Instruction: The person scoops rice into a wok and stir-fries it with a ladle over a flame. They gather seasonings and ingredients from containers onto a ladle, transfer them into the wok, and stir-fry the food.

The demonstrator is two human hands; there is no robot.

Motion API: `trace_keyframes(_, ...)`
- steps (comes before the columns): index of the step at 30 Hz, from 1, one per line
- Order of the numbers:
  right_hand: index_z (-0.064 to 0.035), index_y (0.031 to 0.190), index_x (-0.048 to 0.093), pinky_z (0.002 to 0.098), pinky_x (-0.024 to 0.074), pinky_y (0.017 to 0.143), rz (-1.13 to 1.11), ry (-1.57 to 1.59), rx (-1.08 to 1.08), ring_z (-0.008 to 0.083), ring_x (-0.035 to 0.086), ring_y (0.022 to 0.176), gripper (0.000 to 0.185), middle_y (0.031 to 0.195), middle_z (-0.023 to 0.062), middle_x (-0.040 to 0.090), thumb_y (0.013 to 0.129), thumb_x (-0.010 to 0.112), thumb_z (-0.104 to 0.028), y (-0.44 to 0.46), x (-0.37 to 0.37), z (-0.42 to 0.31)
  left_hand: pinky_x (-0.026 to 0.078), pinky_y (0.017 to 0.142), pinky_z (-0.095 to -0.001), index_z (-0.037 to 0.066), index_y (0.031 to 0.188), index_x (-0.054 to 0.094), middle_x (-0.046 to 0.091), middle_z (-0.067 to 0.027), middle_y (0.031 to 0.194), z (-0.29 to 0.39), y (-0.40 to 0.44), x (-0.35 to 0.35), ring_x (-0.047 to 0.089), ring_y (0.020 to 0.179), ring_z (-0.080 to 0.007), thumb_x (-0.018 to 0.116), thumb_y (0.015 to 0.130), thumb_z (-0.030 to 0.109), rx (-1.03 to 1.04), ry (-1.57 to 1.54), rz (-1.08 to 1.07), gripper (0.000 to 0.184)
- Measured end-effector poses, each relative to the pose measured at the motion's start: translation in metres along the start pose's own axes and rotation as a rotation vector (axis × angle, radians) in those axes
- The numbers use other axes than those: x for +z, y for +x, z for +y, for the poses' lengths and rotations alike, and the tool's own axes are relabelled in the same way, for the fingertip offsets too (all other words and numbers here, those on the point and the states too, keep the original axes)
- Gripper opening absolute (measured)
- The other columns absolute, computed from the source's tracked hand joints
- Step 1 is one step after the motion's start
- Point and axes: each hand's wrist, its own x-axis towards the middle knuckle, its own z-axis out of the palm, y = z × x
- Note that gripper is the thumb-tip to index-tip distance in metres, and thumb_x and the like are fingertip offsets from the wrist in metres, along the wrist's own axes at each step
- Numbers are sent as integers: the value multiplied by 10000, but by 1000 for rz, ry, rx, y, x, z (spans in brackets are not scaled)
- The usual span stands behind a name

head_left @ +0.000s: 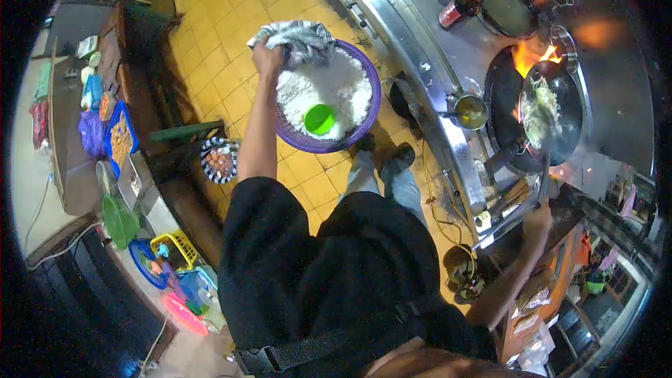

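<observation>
Fingers of the left hand (267,57) squeeze a cloth (308,37) at eleven o'clock on the basket (376,91). Fingers of the right hand (537,224) squeeze a ladle (547,164) by food (540,108) in the wok (572,115), with fire (525,60) at its twelve o'clock.

One near, head-worn fisheye view, downward over black clothing (343,273), floor (210,35) and stove (434,7)

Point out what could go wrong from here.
Flames leap up beside the wok; a surge might scorch the food or the right hand holding the utensil.
The small pan has its handle jutting toward the front of the counter; a bump could spill its liquid.
The cloth in the left hand is over the rice and might soil it.
</observation>
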Motion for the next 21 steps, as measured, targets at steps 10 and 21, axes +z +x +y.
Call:
trace_keyframes(10,-28,1214,536,416,490,800,240,-749,-137,374,635,908,409,990,228,645,851,571,-214,12,97,-44,489,700,-325,-63,1041,584,639,-113,930,-9,72,-209,600,802,-186,718,685,58,563,-384,739,398)
trace_keyframes(21,-25,1255,465,484,486,792,380,-916,124,436,605,860,459,872,291,615,797,490,-28,-2,108,-47,455,745,-412,-47,1056,579,592,-177,975,-288,-4,-173,544,828,-304,627,756,150,-293,189,811,362)
